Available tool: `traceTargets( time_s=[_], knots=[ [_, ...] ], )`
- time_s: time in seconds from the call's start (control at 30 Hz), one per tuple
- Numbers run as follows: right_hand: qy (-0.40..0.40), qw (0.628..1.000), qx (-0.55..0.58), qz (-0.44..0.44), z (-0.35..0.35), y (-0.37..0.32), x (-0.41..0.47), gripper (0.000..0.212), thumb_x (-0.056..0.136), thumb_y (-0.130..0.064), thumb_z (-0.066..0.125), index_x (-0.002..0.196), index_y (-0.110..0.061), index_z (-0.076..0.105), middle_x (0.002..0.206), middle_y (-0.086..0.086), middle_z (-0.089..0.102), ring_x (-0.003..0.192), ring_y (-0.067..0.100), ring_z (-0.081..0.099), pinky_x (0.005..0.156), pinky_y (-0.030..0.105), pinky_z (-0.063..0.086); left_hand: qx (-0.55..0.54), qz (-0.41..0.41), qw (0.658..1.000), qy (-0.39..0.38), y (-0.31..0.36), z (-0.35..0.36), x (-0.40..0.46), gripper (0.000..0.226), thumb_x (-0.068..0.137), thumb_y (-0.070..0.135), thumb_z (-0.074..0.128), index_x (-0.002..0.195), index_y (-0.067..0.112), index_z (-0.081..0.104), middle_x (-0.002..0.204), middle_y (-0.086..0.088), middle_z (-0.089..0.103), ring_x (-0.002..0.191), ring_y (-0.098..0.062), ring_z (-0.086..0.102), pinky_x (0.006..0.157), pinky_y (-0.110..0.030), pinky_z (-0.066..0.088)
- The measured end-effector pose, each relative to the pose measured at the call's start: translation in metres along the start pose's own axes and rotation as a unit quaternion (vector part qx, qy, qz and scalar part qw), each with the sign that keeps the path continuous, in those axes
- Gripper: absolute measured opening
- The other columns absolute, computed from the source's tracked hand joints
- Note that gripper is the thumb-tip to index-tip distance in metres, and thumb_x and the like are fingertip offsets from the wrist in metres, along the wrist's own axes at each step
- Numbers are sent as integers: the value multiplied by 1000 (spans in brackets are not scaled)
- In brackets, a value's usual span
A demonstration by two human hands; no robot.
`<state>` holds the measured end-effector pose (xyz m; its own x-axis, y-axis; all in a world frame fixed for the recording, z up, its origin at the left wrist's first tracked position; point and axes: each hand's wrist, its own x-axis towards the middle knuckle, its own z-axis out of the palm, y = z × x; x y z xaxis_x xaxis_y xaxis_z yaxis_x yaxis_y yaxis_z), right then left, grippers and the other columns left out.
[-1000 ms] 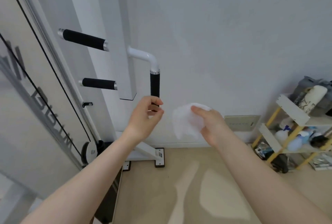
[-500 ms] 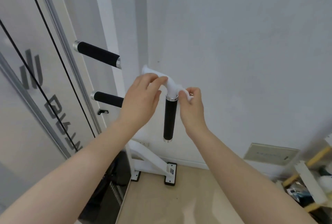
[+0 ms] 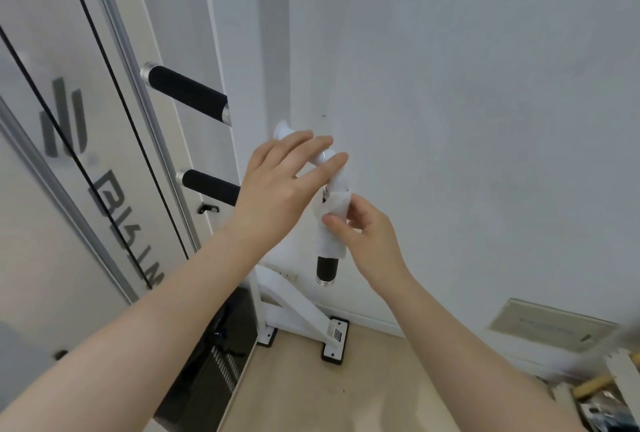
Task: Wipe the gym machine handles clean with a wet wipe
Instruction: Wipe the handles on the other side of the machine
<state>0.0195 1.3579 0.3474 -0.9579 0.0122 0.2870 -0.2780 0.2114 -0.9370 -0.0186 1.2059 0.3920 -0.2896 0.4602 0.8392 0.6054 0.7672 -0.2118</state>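
The wet wipe [image 3: 330, 229] is being pinched around the hanging handle [image 3: 327, 251] by the right hand [image 3: 365, 236], thumb and fingers curled onto it, so the wiping step looks like it's being done right now. The white bend [image 3: 334, 168] above is being steadied by the left hand [image 3: 284, 189], fingers straight and laid over the tube. Only the grip's black bottom end is being left uncovered, so a downward slide with a twist is probably being called for next. Farther back, the upper handle [image 3: 187, 94] and lower handle [image 3: 211, 186] are being left for later, most likely.
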Motion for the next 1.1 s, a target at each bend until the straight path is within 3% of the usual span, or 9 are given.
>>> traceTargets(
  time_s=[0.13,0.27,0.33,0.53,0.63,0.77,0.97,1.03,1.1],
  knots=[
    [-24,992,-84,89,10,31,-14,20,81,-19,68,101,-19,62,97,-5,68,94,10,62,86,28,49,-9,-18,1000,13,2,5,-1,53,76,-1,70,118,25,51,119,-7,63,116,-23,47,91,-37,36],
    [28,999,-22,9,4,1,12,17,77,-18,70,92,-19,62,91,2,69,88,19,62,79,32,48,-17,-29,999,29,3,7,-1,45,82,0,60,118,26,51,119,-7,63,118,-23,46,92,-36,34],
    [30,999,0,-21,4,-3,15,19,78,-17,69,95,-19,61,92,-2,68,89,14,62,79,25,48,-20,-38,999,29,5,8,-1,40,86,2,52,118,25,51,119,-8,63,119,-23,44,92,-36,33],
    [-57,986,-101,118,13,54,-10,25,79,-23,70,102,-23,61,95,-6,69,89,14,63,77,23,48,-58,-43,997,-2,7,16,-5,64,77,-15,58,129,19,43,130,-19,52,126,-35,38,97,-53,40],
    [-20,998,17,63,6,22,4,24,78,-13,70,100,-18,62,89,-3,68,82,11,63,75,23,48,-91,-58,994,-24,10,13,-7,63,79,-14,57,130,18,41,135,-20,46,130,-37,32,100,-57,37],
    [13,992,125,-20,4,2,11,28,81,-9,66,107,-19,60,99,0,67,91,12,64,82,24,52,-108,-58,992,-35,12,7,-6,52,86,-7,52,131,17,40,137,-21,43,132,-37,28,106,-51,32],
    [-74,984,-68,149,21,66,-24,35,81,-19,69,114,-16,58,106,0,67,96,17,63,84,28,50,-93,-78,991,-55,16,2,-10,49,90,2,45,135,16,32,144,-22,34,136,-38,20,112,-43,17],
    [-59,992,-9,113,18,53,-15,36,80,-15,69,114,-16,59,103,-3,67,95,14,64,85,29,50,-76,-114,990,-23,20,3,-18,46,91,9,48,134,16,33,144,-20,34,135,-36,21,113,-43,14],
    [-26,993,94,61,14,33,-9,34,82,-6,66,114,-15,59,97,-6,67,88,7,63,79,21,48,-105,-185,977,10,26,2,-31,47,89,19,56,131,17,36,139,-10,33,132,-28,27,113,-34,18]
  ],
)
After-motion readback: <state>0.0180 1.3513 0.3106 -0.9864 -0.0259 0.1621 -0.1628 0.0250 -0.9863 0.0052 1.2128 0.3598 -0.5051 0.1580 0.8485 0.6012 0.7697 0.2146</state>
